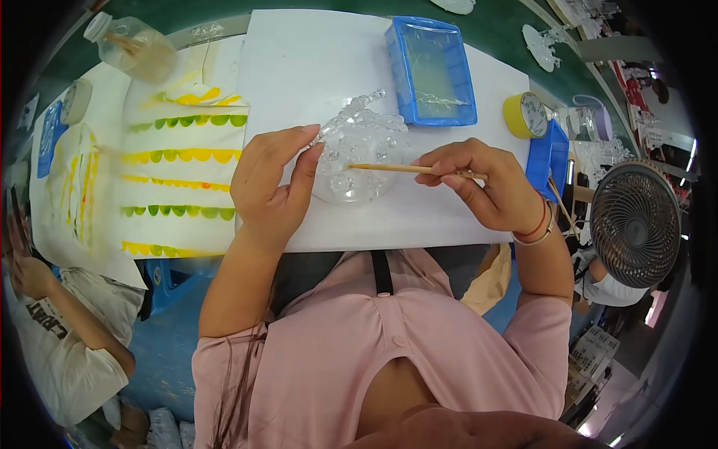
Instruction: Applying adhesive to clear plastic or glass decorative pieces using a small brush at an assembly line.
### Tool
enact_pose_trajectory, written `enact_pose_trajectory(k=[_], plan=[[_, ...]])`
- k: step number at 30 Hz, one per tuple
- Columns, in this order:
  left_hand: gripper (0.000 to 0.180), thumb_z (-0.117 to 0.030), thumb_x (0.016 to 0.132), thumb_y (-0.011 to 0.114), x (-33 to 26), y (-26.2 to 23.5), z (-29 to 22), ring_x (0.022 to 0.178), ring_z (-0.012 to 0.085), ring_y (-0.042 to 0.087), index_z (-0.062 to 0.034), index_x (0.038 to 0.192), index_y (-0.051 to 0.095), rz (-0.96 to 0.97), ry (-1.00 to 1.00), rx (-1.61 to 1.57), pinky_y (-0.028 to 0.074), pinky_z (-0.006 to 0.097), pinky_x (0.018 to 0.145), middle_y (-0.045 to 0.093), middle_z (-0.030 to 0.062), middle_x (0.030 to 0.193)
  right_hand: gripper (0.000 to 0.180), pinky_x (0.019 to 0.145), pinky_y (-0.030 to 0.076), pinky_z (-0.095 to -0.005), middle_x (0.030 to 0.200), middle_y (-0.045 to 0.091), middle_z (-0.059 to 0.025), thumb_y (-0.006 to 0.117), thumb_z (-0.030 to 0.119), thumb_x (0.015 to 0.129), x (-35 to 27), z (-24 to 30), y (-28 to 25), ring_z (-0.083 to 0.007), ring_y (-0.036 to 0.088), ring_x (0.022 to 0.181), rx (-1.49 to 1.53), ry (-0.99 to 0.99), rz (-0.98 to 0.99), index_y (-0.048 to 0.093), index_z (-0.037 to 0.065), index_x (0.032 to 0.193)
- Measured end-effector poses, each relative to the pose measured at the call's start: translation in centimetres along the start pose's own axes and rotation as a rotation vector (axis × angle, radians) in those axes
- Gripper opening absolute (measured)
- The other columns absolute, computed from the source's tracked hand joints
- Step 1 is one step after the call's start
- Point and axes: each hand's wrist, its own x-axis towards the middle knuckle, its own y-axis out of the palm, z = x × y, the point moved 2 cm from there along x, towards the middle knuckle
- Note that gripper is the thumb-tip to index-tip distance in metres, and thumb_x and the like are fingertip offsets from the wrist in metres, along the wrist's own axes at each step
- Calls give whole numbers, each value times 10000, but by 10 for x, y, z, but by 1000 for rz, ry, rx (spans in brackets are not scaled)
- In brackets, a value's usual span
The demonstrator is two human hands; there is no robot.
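Observation:
A clear, bumpy see-through plastic piece [355, 146] with a round base lies on the white sheet in front of me. Its knobbly arm reaches up and away at the top. My left hand [273, 176] pinches the piece's left edge between thumb and forefinger. In the fingers of my right hand [479, 179] is a thin wooden stick [396, 168], held nearly level and pointing left. The stick's tip is over the middle of the clear piece; whether it touches, I cannot tell.
A blue tray [471, 97] with a clear bottom stands behind the piece. To its right are a yellow tape roll [525, 115], a blue bin [548, 161] and a fan [636, 224]. Yellow-and-green-edged paper [179, 172] and a bottle [131, 49] lie left. Another person's arm [82, 314] is at far left.

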Motion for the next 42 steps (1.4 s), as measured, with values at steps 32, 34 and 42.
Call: enact_pose_trajectory(k=[32,34,42], plan=[[234,61,765,711,2,0,1,781,227,651,-16,984,679,-12,59,-29,508,285,681,696,105,891,200,635,561,-341,1035,624,-253,612,-5,753,17,54,36,-306,668,784,-670,-390,213,540,-43,936],[251,48,742,721,3,2,4,743,218,633,-36,975,685,-48,82,-26,500,289,645,689,86,865,218,628,559,-343,1022,629,-243,626,4,744,19,56,31,-299,667,767,-632,-342,214,544,-31,943],[275,38,714,733,4,4,4,710,207,618,-52,970,692,-79,113,-40,496,292,612,686,68,850,190,602,565,-306,974,627,-240,643,47,737,24,62,50,-269,666,744,-865,-519,316,533,-21,876]])
